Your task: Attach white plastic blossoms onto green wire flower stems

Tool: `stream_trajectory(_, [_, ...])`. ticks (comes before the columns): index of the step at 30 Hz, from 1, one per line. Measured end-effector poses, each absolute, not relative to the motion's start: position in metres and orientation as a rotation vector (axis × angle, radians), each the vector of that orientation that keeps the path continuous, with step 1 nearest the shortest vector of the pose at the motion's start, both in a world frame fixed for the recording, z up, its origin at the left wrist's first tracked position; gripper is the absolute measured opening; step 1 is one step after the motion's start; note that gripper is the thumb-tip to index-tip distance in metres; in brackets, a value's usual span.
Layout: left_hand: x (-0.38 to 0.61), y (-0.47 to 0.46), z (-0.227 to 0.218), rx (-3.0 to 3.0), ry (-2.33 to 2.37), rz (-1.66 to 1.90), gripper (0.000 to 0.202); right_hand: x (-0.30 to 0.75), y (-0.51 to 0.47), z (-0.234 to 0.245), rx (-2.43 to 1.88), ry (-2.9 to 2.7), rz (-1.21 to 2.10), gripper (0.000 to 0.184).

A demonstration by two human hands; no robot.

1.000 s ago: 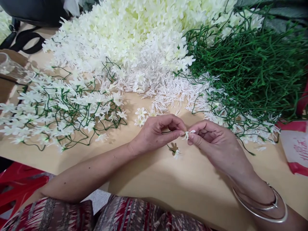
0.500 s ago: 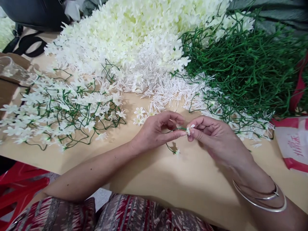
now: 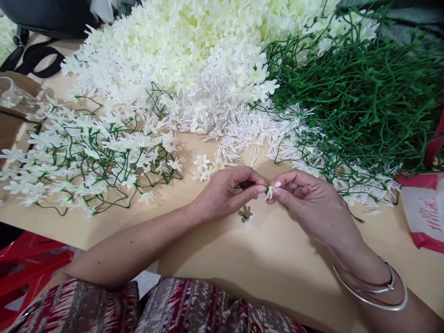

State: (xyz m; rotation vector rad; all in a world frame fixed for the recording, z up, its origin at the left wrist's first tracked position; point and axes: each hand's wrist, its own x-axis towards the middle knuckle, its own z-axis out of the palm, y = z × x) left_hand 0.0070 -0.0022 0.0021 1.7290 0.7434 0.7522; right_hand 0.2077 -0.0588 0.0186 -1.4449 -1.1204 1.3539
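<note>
The left hand (image 3: 227,192), its fingertips parted a moment earlier, had closed on a stem (image 3: 267,188); the right hand (image 3: 308,203) pinched the adjoining flower (image 3: 273,189), so both parts were secured. They hung over the table (image 3: 222,263), inside its near edge. Stemmed flowers (image 3: 114,157) covered its left; a red stool (image 3: 38,252) stood past the near-left corner.

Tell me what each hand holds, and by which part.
Left hand: a green stem, pinched near its end. Right hand: a white flower, pinched by its petals.
</note>
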Motion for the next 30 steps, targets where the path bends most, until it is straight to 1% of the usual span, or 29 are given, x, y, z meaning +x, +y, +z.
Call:
stream_trajectory(7, [0.006,-0.002,0.005,1.544,0.667,0.718,0.019,0.204,-0.059,0.015,-1.32,-1.153,1.34,0.019])
stream_trajectory(16, [0.007,-0.003,0.007,1.551,0.7,0.74,0.02,0.202,-0.061,0.013,-1.309,-1.098,1.333,0.011])
stream_trajectory(20, [0.006,-0.002,0.007,1.582,0.712,0.724,0.018,0.203,-0.061,0.011,-1.294,-1.087,1.355,0.01])
stream_trajectory(22, [0.006,-0.001,0.006,1.583,0.709,0.737,0.019,0.202,-0.061,0.01,-1.294,-1.086,1.357,0.01])
stream_trajectory(25, [0.007,-0.001,0.005,1.548,0.713,0.739,0.028,0.201,-0.059,0.01,-1.291,-1.091,1.337,0.012])
stream_trajectory(28, [0.009,-0.003,0.006,1.475,0.714,0.708,0.037,0.204,-0.055,0.009,-1.304,-1.113,1.327,0.02])
stream_trajectory(30, [0.011,-0.004,0.007,1.431,0.712,0.7,0.038,0.207,-0.053,0.007,-1.297,-1.11,1.349,0.026])
